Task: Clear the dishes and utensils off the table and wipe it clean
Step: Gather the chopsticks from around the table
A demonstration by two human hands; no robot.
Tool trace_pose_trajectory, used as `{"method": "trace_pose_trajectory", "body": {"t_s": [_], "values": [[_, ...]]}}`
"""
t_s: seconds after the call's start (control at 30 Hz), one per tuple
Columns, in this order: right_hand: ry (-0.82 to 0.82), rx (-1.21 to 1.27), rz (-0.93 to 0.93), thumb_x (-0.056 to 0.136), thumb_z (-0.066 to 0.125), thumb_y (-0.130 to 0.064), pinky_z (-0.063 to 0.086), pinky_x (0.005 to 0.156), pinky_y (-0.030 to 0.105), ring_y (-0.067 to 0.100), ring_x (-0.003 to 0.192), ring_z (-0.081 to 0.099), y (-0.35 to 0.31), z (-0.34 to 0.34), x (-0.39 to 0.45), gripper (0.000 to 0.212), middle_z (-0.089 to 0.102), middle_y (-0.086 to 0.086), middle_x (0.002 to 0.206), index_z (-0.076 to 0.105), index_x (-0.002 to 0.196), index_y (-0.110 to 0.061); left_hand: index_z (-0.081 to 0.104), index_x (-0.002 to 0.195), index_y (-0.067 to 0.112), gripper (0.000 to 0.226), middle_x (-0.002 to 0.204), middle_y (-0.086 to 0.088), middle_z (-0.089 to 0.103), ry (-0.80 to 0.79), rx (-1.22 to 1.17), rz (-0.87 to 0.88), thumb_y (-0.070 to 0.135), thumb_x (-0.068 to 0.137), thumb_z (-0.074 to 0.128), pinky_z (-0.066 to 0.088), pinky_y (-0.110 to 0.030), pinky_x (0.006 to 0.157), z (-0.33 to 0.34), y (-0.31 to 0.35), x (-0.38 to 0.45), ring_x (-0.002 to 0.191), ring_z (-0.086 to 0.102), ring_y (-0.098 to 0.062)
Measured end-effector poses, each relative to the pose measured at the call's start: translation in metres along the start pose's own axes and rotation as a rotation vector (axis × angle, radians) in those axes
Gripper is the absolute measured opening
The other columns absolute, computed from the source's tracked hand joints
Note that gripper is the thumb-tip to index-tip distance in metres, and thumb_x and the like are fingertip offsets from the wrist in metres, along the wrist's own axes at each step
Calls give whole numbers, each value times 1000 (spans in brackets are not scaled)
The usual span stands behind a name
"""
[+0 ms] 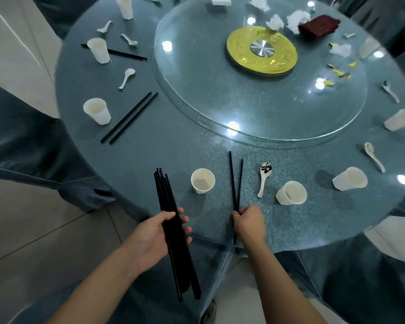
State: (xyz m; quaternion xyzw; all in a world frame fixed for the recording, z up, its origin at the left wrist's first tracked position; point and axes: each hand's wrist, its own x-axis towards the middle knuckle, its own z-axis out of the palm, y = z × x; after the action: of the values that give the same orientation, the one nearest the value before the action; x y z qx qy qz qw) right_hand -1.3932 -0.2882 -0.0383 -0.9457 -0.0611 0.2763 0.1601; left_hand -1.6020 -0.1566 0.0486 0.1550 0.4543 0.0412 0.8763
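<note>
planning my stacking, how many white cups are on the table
8: three down the left, three near edge, two tipped right. More may sit beyond the frame.

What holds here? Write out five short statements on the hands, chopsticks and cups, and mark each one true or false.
1. The left hand grips a bundle of black chopsticks. True.
2. The right hand is empty. False: it pinches a chopstick pair.
3. The cup between the hands lies tipped over. False: it stands upright.
4. A white spoon lies right of that pair. True.
5. The glass turntable carries stacked plates. False: crumpled tissues and scraps.
</note>
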Motion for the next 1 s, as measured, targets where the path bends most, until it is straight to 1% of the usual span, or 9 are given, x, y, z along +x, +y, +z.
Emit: {"method": "trace_pose_trajectory", "body": {"t_s": [0.23, 0.37, 0.43, 0.5, 0.53, 0.63, 0.73, 0.87, 1.0], "values": [[52, 46, -9, 89, 61, -28, 43, 67, 35, 28, 75, 56, 10, -4, -28, 21, 61, 7, 78, 58, 79, -10, 64, 112, 7, 20, 93, -13, 67, -11, 22, -7, 15, 99, 51, 54, -51, 87, -1, -1, -4, 84, 65, -30], [69, 146, -102, 91, 66, -30, 50, 77, 36, 22, 82, 62, 13, -33, -69, 15, 65, -2, 82, 63, 89, -16, 62, 113, 7, 21, 92, -13, 68, -25, 26, 13, 16, 98, 50, 53, -51, 88, 6, -6, -17, 83, 65, -31], [11, 202, -188, 90, 70, -29, 51, 69, 29, 14, 76, 64, 8, -50, -101, 12, 65, -6, 77, 64, 88, -19, 62, 112, 7, 21, 92, -12, 68, -20, 24, 30, 16, 100, 48, 52, -51, 89, 9, -11, -27, 83, 66, -30], [-65, 231, -287, 89, 72, -28, 44, 57, 16, 4, 68, 62, 1, -64, -136, 11, 66, -9, 73, 65, 84, -22, 62, 111, 8, 20, 91, -12, 68, -13, 20, 47, 15, 100, 47, 53, -50, 88, 12, -18, -38, 83, 65, -30], [-104, 222, -339, 88, 73, -27, 42, 54, 13, 2, 64, 60, -1, -68, -153, 12, 66, -9, 70, 64, 81, -24, 62, 109, 8, 19, 90, -12, 67, -8, 16, 54, 15, 100, 47, 53, -50, 86, 14, -21, -43, 82, 65, -30], [-221, 110, -445, 85, 73, -29, 51, 63, 23, 6, 67, 63, -7, -72, -194, 14, 67, -7, 69, 64, 76, -22, 62, 100, 6, 19, 85, -12, 64, 4, 26, 74, 15, 99, 46, 51, -48, 82, 17, -28, -62, 79, 62, -30], [-247, 44, -521, 80, 71, -32, 56, 73, 34, 9, 73, 66, -11, -68, -221, 11, 70, -7, 72, 67, 79, -22, 63, 94, 7, 19, 86, -11, 64, 5, 18, 103, 15, 98, 46, 51, -44, 82, 13, -33, -83, 82, 62, -28], [-203, 5, -636, 80, 73, -39, 54, 75, 30, 6, 78, 65, -13, -58, -250, 17, 69, -12, 78, 67, 88, -25, 62, 96, 10, 17, 81, -8, 63, 35, -32, 159, 9, 100, 46, 51, -45, 82, -2, -37, -107, 79, 60, -26], [-145, 21, -749, 81, 71, -49, 52, 72, 28, 4, 76, 63, -20, -47, -274, 25, 68, -12, 80, 64, 87, -26, 64, 95, 11, 19, 80, -7, 66, 88, -40, 208, 7, 102, 47, 53, -44, 78, -28, -35, -126, 79, 62, -25]]}}
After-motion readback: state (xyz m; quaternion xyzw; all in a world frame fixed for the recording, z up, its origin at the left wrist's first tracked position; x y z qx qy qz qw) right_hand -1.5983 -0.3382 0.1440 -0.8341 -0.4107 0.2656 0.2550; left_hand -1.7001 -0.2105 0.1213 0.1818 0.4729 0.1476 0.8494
